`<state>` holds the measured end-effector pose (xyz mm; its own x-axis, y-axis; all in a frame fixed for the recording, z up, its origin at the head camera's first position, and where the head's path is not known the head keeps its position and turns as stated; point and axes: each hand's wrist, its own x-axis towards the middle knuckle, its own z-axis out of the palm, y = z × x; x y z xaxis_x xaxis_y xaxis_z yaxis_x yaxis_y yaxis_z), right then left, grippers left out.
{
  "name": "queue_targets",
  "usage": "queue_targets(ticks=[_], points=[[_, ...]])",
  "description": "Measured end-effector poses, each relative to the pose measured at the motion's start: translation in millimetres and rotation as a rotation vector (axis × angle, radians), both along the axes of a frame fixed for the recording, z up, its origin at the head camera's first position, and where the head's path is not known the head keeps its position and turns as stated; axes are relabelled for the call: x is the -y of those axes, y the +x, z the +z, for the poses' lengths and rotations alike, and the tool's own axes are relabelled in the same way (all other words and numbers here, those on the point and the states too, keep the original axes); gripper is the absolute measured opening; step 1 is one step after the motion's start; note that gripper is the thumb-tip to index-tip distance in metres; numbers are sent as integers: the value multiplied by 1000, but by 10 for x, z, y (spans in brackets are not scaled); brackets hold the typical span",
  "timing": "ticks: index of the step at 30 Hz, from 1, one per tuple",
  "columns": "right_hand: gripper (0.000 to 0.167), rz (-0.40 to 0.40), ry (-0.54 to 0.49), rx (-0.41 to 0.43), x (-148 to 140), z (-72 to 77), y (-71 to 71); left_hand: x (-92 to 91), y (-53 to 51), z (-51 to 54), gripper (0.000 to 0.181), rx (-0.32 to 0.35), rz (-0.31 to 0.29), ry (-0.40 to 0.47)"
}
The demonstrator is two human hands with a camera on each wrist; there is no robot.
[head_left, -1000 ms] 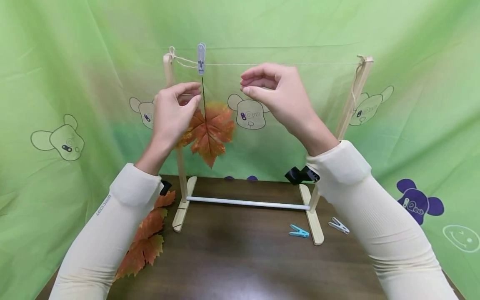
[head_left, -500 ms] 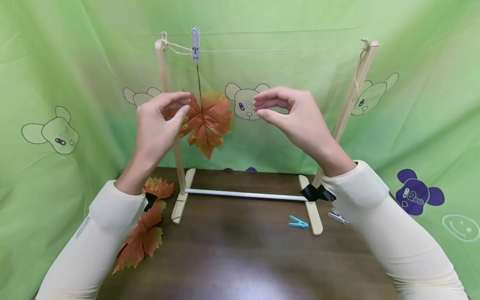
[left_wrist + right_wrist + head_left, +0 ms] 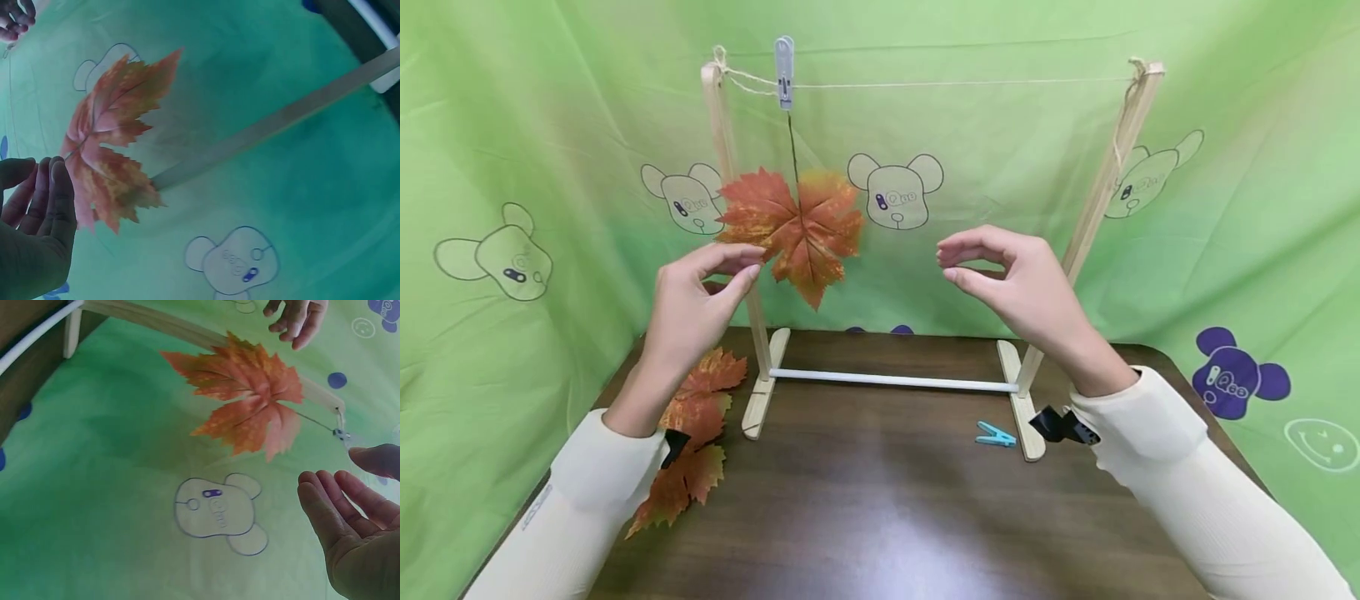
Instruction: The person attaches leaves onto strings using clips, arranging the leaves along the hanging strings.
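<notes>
An orange-red maple leaf [image 3: 797, 225] hangs by its dark stem from a pale grey clothespin [image 3: 784, 73], which sits on the string [image 3: 962, 83] near its left end. My left hand [image 3: 688, 304] is just left of and below the leaf, fingers loosely bent, holding nothing. The right wrist view shows a gap between that hand [image 3: 299, 322] and the leaf [image 3: 250, 400]. My right hand [image 3: 1018, 283] hovers right of the leaf, also relaxed, with nothing between thumb and fingers. In the left wrist view, the leaf [image 3: 106, 137] appears beyond my left fingers.
Wooden posts [image 3: 1108, 179] on flat feet hold the string, joined low by a white rod [image 3: 887, 381]. Several artificial leaves [image 3: 700, 467] lie on the brown table [image 3: 865, 500] at left, partly behind my left arm. A blue clothespin [image 3: 996, 434] lies beside the right foot.
Both hands have moved down and apart, away from the clothespin and string. The leaf stays hanging. The head view has tilted downward, and my right arm now covers the second grey clothespin on the table.
</notes>
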<state>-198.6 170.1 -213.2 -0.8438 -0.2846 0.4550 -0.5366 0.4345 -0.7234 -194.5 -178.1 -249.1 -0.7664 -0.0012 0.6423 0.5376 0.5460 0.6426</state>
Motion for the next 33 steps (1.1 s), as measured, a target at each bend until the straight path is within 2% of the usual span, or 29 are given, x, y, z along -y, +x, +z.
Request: queue_targets(ticks=[3, 8, 15, 25, 33], points=[[24, -11, -10, 8, -48, -97, 30, 52, 43, -91, 20, 41, 5, -10], [22, -35, -14, 19, -131, -196, 49, 111, 74, -179, 20, 82, 11, -32], [23, -52, -18, 63, -241, -432, 89, 169, 113, -411, 23, 173, 8, -15], [25, -74, -5, 99, -414, -704, 131, 295, 118, -666, 25, 259, 16, -52], [26, -114, 42, 119, -553, -915, 162, 395, 113, -894, 27, 325, -25, -117]])
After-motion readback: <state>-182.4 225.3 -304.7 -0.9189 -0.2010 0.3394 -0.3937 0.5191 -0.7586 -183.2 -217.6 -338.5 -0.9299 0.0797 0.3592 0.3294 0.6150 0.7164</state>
